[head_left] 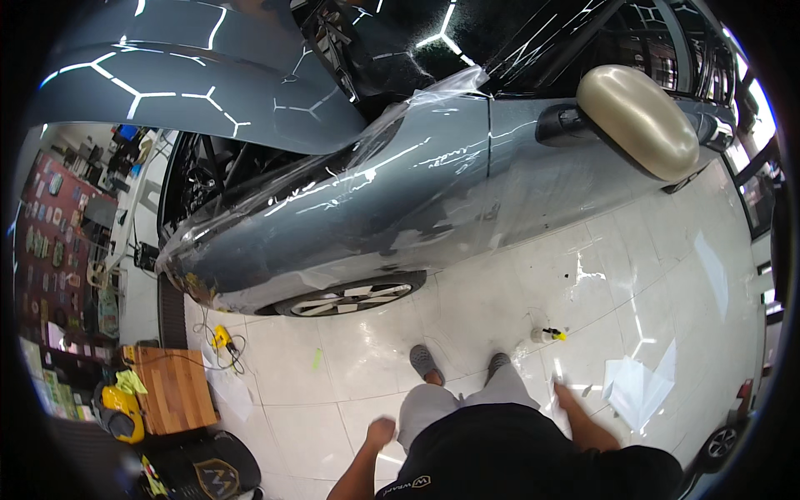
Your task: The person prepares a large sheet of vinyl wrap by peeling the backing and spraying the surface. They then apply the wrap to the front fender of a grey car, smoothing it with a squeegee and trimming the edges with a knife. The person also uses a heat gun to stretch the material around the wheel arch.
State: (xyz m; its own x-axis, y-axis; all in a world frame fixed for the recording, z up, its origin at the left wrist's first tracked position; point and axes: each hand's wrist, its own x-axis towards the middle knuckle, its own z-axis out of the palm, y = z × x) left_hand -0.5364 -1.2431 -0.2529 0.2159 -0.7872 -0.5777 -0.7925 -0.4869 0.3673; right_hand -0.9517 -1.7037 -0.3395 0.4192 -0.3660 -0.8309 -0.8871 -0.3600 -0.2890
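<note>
My left hand hangs at my left side, its fingers curled in, with nothing sticking out of it. My right hand is low by my right thigh, small and smeared, so its fingers do not show clearly. Neither hand touches the grey car in front of me. Clear wrinkled film lies over its front fender, bunched up near the windscreen base. The raised hood reflects hexagonal lights. A gold-beige mirror cover sits on the door mirror.
A spray bottle with a yellow head stands on the tiled floor, left of crumpled white sheets. On the left are a corded yellow tool, a wooden-topped stand, a yellow machine and a black drum.
</note>
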